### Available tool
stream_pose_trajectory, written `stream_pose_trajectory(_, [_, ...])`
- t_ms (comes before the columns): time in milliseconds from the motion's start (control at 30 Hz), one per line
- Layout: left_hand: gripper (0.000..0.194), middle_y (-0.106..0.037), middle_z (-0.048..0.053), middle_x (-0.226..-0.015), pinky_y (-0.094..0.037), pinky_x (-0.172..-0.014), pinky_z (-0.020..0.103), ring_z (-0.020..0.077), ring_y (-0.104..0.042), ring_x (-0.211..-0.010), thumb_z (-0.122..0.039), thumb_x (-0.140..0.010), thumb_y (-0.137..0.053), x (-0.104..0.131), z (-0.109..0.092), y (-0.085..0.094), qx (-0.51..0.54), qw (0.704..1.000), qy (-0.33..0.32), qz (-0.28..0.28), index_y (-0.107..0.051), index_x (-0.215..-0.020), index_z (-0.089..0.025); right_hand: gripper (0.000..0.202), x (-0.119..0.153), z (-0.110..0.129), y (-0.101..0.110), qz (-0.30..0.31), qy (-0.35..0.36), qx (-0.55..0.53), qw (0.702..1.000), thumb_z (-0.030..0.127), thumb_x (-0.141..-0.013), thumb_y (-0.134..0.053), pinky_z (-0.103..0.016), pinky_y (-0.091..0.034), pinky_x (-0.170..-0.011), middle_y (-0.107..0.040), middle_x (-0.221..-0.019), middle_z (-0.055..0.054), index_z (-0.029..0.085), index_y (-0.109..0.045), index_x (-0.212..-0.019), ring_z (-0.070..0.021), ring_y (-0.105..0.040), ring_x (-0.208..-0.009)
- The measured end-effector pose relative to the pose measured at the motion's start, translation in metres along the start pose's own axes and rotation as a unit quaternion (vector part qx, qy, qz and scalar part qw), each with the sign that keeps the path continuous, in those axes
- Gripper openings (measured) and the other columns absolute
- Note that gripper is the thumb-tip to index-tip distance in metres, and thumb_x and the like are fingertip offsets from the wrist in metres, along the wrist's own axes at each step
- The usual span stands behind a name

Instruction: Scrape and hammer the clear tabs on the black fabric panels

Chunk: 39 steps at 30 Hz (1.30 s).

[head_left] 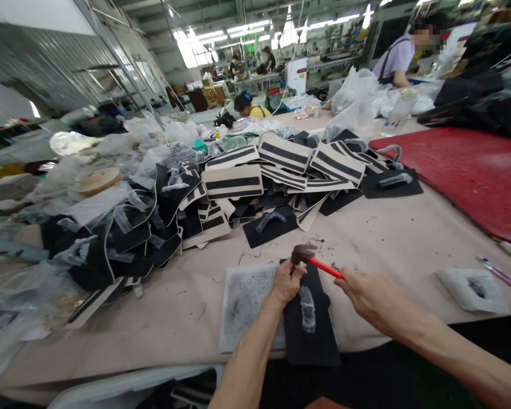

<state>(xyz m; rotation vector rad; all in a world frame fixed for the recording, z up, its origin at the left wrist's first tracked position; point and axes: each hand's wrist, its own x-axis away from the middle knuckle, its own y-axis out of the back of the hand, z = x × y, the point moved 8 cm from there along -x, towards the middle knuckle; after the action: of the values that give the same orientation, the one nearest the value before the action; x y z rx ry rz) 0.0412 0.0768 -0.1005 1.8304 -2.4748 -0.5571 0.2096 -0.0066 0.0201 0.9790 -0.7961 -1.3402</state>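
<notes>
My right hand (363,292) is closed round the red handle of a hammer (327,267). The hammer's dark head is above the far end of a black panel (315,335), right by the fingers of my left hand (287,282). On the panel's middle sits a handle wrapped in clear plastic (307,309). My left fingers are pinched together at the panel's upper left edge; what they hold, if anything, is hidden by the hammer head. Partly under the panel lies a worn grey-white slab (244,304).
A heap of black and beige striped panels (234,182) spreads across the table behind. Plastic bags (145,147) cover the left side. To the right are a white block (472,289), a purple pen-like tool (505,276) and a red sheet (464,170). Other people work farther back.
</notes>
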Motion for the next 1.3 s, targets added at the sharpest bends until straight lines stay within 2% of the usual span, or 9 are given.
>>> stream_pose_trajectory(100, [0.008,-0.071,0.004,-0.084,-0.05,-0.073,0.028,0.0181,-0.065,-0.076,-0.022,-0.087,-0.058,0.0,-0.002,0.0,-0.002,1.0,0.0,0.004,-0.065,-0.089,-0.018,0.038,0.0,-0.021,-0.017,0.081,-0.035,0.007,0.996,0.051,-0.1,-0.033,-0.031,-0.017,-0.052,-0.054,-0.058,-0.001,0.022,-0.05,-0.082,-0.0157,-0.044,-0.047])
stream_pose_trajectory(267, [0.014,-0.072,0.005,-0.094,-0.051,-0.078,0.03,0.0189,-0.066,-0.085,-0.02,-0.087,-0.056,0.0,-0.006,0.0,0.04,0.999,0.009,0.017,-0.063,-0.099,-0.018,0.045,0.008,-0.095,-0.055,0.113,-0.152,-0.084,0.978,0.048,-0.101,-0.024,-0.027,-0.031,-0.053,-0.056,-0.061,-0.003,0.021,-0.048,-0.073,-0.0157,-0.052,-0.055])
stream_pose_trajectory(400, [0.03,-0.07,0.007,-0.111,-0.051,-0.087,0.032,0.0203,-0.065,-0.098,-0.018,-0.086,-0.057,-0.001,-0.012,0.0,0.056,0.996,0.028,0.067,-0.062,-0.116,-0.019,0.038,0.018,-0.131,-0.083,0.075,-0.185,0.018,0.98,0.041,-0.099,-0.031,-0.035,-0.045,-0.063,-0.065,-0.083,-0.012,0.016,-0.059,-0.094,-0.024,-0.061,-0.07])
stream_pose_trajectory(533, [0.039,-0.071,0.006,-0.113,-0.047,-0.099,0.035,0.0207,-0.064,-0.108,-0.012,-0.082,-0.056,-0.004,-0.016,0.002,0.055,0.993,0.045,0.096,-0.061,-0.121,-0.019,0.044,0.016,-0.059,-0.084,-0.042,0.0,0.019,0.999,0.029,-0.093,-0.047,-0.047,-0.043,-0.098,-0.052,-0.135,-0.019,0.016,-0.048,-0.135,-0.0319,-0.051,-0.122])
stream_pose_trajectory(700, [0.026,-0.075,0.005,-0.101,-0.051,-0.089,0.033,0.0199,-0.068,-0.095,-0.012,-0.078,-0.056,-0.007,-0.011,0.004,0.046,0.995,0.059,0.07,-0.067,-0.101,-0.018,0.052,0.012,0.042,-0.123,0.08,0.182,-0.108,0.974,0.006,-0.083,-0.042,-0.038,-0.044,-0.095,-0.054,-0.132,-0.008,0.022,-0.052,-0.131,-0.0227,-0.05,-0.114])
stream_pose_trajectory(833, [0.017,-0.076,0.005,-0.094,-0.054,-0.082,0.031,0.0198,-0.069,-0.087,-0.017,-0.076,-0.063,-0.005,-0.006,0.001,0.033,0.997,0.059,0.024,-0.069,-0.092,-0.018,0.033,0.001,0.043,-0.145,0.07,0.138,-0.109,0.982,0.005,-0.085,-0.041,-0.038,-0.042,-0.088,-0.061,-0.11,-0.009,0.017,-0.059,-0.11,-0.023,-0.048,-0.096])
stream_pose_trajectory(1067, [0.02,-0.07,0.0,-0.072,-0.052,-0.064,0.026,0.0162,-0.064,-0.065,-0.033,-0.072,-0.079,0.003,-0.009,0.012,-0.055,0.983,0.062,-0.166,-0.065,-0.078,-0.02,0.031,-0.002,0.032,-0.154,0.07,0.11,-0.088,0.988,0.004,-0.084,-0.041,-0.038,-0.042,-0.087,-0.061,-0.103,-0.012,0.013,-0.06,-0.106,-0.0243,-0.048,-0.093])
stream_pose_trajectory(1200, [0.032,-0.062,-0.002,-0.064,-0.049,-0.061,0.025,0.0148,-0.058,-0.06,-0.039,-0.065,-0.085,0.002,-0.033,0.011,-0.104,0.979,0.002,-0.177,-0.059,-0.068,-0.021,0.033,-0.003,0.035,-0.151,0.076,0.105,-0.095,0.987,0.003,-0.081,-0.042,-0.038,-0.043,-0.087,-0.062,-0.104,-0.012,0.012,-0.061,-0.107,-0.0243,-0.049,-0.093])
stream_pose_trajectory(1300, [0.029,-0.062,-0.002,-0.064,-0.048,-0.057,0.024,0.0136,-0.057,-0.058,-0.038,-0.068,-0.082,0.001,-0.034,0.017,-0.043,0.982,0.034,-0.181,-0.059,-0.071,-0.02,0.033,-0.004,0.036,-0.146,0.074,0.102,-0.105,0.987,0.003,-0.082,-0.04,-0.036,-0.042,-0.087,-0.063,-0.103,-0.011,0.014,-0.061,-0.105,-0.0227,-0.05,-0.09])
